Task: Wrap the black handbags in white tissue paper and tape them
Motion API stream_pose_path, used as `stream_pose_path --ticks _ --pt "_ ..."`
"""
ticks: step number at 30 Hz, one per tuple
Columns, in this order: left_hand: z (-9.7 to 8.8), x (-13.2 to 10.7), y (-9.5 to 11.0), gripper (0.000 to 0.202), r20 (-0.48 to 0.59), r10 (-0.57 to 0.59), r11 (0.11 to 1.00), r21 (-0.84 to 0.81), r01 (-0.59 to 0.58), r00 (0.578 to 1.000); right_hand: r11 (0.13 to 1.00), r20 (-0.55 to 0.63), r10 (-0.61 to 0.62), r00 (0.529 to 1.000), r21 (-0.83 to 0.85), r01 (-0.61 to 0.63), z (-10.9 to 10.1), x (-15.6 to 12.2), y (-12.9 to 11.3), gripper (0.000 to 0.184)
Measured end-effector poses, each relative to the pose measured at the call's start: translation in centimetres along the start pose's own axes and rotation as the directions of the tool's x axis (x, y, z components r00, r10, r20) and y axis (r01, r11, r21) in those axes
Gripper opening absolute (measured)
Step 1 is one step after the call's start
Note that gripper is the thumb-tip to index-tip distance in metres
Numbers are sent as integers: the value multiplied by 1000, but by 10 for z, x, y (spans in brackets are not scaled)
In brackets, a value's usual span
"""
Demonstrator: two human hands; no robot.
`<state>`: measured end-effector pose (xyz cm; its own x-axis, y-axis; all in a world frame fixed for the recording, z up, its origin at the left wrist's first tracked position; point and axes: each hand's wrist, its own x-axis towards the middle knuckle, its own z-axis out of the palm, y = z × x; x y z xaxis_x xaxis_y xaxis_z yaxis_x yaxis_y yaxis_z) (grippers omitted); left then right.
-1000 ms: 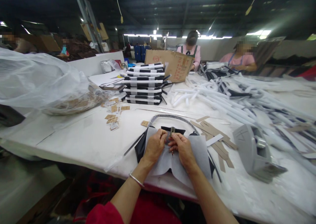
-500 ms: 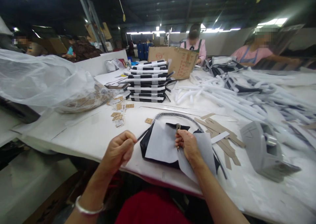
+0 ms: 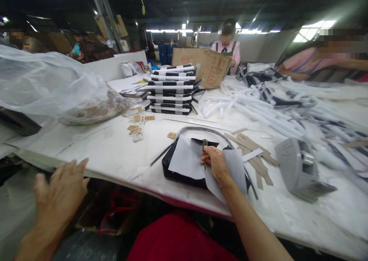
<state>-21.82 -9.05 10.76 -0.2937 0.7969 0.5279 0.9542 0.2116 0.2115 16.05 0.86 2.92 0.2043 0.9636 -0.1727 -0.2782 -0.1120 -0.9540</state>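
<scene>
A: Nearest item?
B: Left hand, one. Fingers spread wide, released, slightly blurred; just off the near edge of the table.
A: Right hand?
B: One. Fingers curled, thumb and fingertips pinching the lower end of a metal clasp.
A: Location of the bag?
B: Black bag, one, lying at the near edge, right hand over it. White sheets spread on top. Strap trailing left.
A: Room around it?
B: Left: a broad stretch of white table top, up to the tags. Right: tighter; card strips just beside, then a grey dispenser.
A: Farther back?
B: Stack of black-and-white bundles, one. White tubes, heaped, to its right. Carton, one, behind the stack. Beyond it, a co-worker in pink.
</scene>
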Motion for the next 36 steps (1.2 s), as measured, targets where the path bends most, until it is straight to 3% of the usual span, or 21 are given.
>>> stream_pose_path --ticks 4,6,11,14,15,16,18,19,20,22,26,32,36 --pt "15 24 64 37 -112 263 965 30 -262 958 1000 -1 6 1000 -22 -6 1 -1 -2 26" --pt "17 33 81 32 -115 274 962 21 -274 955 1000 -1 9 1000 -21 -9 1 -1 -2 24" --pt "14 34 70 33 -68 278 961 37 -276 958 999 -28 26 999 -21 -27 0 -1 -1 25" --pt "9 15 88 34 -102 349 915 -177 -362 932 1000 -15 17 1000 -24 -17 0 -1 0 27" --pt "9 6 103 33 -97 436 851 -279 -445 895 1000 -12 12 1000 -27 -13 0 -1 -1 27" --pt "10 -3 121 33 -72 574 741 -378 -555 815 1000 -11 10 1000 -29 -10 1 -1 -1 27" --pt "18 -23 159 33 -46 820 473 -506 -722 570 999 -16 13 1000 -29 -13 2 -2 -2 27" --pt "24 -32 176 34 -33 878 386 -541 -747 478 1000 -21 16 1000 -25 -16 2 -1 -2 27" --pt "31 -40 190 36 -14 905 345 -560 -754 425 1000 -26 18 1000 -19 -18 2 -1 -2 28" --pt "49 -53 206 30 42 926 337 -545 -768 376 1000 -32 17 999 -8 -17 2 -1 -2 29" --pt "79 -69 206 15 82 923 369 -466 -804 376 1000 -36 2 999 -9 -2 3 -2 -1 30" --pt "99 -87 204 15 -36 857 458 -404 -792 514 997 -57 -3 998 -79 -2 6 -1 -4 31" --pt "107 -92 204 20 -117 829 462 -406 -789 546 988 -42 17 999 -155 -24 10 2 -15 28"
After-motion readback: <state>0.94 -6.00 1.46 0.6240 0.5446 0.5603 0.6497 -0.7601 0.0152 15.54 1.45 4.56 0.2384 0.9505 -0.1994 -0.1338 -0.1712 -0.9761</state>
